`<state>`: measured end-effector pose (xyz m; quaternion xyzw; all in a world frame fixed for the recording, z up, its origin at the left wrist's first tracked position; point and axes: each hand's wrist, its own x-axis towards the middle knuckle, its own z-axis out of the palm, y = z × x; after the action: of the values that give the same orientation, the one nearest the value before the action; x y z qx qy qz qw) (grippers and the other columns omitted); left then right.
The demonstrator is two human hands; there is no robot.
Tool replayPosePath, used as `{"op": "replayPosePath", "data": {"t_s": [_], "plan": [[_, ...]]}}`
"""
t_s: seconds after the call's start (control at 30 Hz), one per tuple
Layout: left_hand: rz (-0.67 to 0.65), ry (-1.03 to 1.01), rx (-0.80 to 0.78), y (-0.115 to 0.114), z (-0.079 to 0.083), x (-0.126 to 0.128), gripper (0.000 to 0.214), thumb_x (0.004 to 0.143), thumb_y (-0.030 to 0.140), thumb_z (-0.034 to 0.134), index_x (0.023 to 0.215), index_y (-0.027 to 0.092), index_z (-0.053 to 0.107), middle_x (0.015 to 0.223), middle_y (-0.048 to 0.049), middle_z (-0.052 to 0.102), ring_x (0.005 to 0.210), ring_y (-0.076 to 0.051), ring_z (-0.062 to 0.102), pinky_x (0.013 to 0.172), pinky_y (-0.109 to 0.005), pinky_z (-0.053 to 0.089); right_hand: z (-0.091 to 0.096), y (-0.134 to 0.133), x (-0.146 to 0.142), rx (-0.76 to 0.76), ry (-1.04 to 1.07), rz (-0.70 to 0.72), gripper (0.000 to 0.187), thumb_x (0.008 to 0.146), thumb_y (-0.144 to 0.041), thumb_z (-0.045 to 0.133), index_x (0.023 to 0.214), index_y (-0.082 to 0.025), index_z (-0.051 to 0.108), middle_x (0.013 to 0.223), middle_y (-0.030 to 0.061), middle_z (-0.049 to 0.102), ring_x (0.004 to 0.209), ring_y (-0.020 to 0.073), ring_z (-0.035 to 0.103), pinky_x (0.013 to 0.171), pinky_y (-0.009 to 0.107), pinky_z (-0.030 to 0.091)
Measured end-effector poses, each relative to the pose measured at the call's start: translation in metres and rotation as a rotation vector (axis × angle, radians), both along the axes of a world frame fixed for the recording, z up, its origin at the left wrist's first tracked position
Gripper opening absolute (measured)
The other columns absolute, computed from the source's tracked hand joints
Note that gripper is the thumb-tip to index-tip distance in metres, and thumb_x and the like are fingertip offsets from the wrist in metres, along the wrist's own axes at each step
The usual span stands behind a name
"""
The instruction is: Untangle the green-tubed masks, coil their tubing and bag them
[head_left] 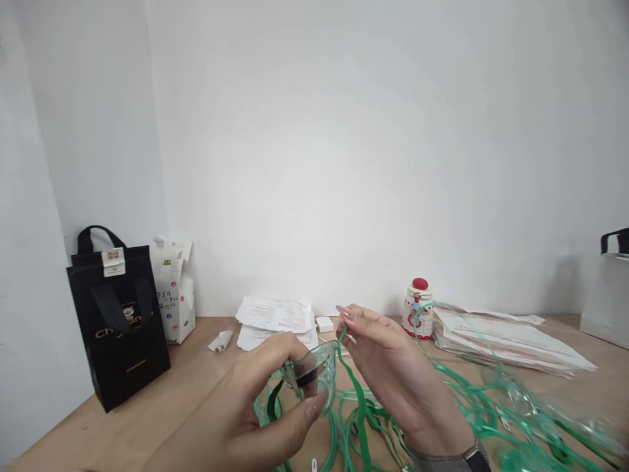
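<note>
Glossy green tubing [484, 419] lies in tangled loops on my smooth brown table [88, 446]. My left hand [260, 400] clamps the clear, cup-shaped mask [328, 367] between thumb and fingers, held above the table; my right hand [393, 367], just beside it, pinches the flat green strap [362, 413] near the mask's rim. I judge the step in hand to be working that strap at the edge, though I cannot tell whether it passes through; the next move calls for a steady left grip.
</note>
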<state>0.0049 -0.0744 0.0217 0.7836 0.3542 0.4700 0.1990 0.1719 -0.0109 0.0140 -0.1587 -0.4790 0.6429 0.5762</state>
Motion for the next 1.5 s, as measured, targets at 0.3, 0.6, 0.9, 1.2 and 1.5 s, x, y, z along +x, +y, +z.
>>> {"op": "replayPosePath", "data": {"t_s": [0.3, 0.6, 0.9, 1.2, 1.5], "plan": [[-0.037, -0.066, -0.125, 0.008, -0.001, -0.007, 0.006, 0.081, 0.027, 0.058, 0.078, 0.022, 0.055, 0.076, 0.0004, 0.056, 0.076, -0.016, 0.053, 0.069, -0.024, 0.042, 0.0, -0.003, -0.007, 0.083, -0.198, -0.013, 0.018, 0.072, -0.037, 0.067, 0.076, -0.019, 0.067, 0.08, 0.0019, 0.061, 0.079, 0.0159, 0.051, 0.079, 0.03, 0.037], [0.048, -0.24, -0.116, 0.014, 0.0, 0.001, 0.012, 0.079, 0.032, 0.062, 0.078, 0.021, 0.056, 0.077, 0.0027, 0.057, 0.078, -0.014, 0.053, 0.07, -0.024, 0.04, -0.008, 0.0, -0.009, 0.028, -0.299, 0.09, 0.03, 0.079, -0.044, 0.059, 0.096, -0.02, 0.067, 0.097, 0.0055, 0.064, 0.094, 0.0184, 0.054, 0.084, 0.032, 0.038], [0.132, -0.186, -0.09, 0.011, 0.0, 0.0, 0.016, 0.077, 0.037, 0.062, 0.077, 0.021, 0.056, 0.073, 0.0019, 0.058, 0.074, -0.017, 0.056, 0.065, -0.026, 0.042, 0.001, 0.001, 0.005, 0.057, -0.285, 0.07, 0.026, 0.079, -0.04, 0.059, 0.085, -0.017, 0.07, 0.089, 0.0067, 0.067, 0.086, 0.0172, 0.057, 0.083, 0.032, 0.04], [0.375, 0.382, 0.332, 0.013, -0.009, -0.012, 0.014, 0.082, 0.033, 0.055, 0.077, 0.021, 0.052, 0.074, -0.0005, 0.055, 0.07, -0.017, 0.052, 0.062, -0.028, 0.038, 0.02, 0.021, 0.074, 0.036, 0.023, -0.468, 0.004, 0.063, -0.024, 0.069, 0.066, -0.022, 0.069, 0.078, -0.0002, 0.061, 0.079, 0.0142, 0.055, 0.08, 0.03, 0.044], [0.43, 0.387, 0.436, 0.013, -0.005, -0.016, 0.013, 0.081, 0.031, 0.057, 0.08, 0.019, 0.052, 0.072, -0.0008, 0.055, 0.07, -0.017, 0.053, 0.06, -0.028, 0.041, -0.013, 0.072, 0.071, 0.184, -0.608, -0.685, 0.022, 0.069, -0.039, 0.061, 0.066, -0.019, 0.054, 0.067, -0.0007, 0.058, 0.066, 0.0138, 0.056, 0.066, 0.028, 0.044]]}}
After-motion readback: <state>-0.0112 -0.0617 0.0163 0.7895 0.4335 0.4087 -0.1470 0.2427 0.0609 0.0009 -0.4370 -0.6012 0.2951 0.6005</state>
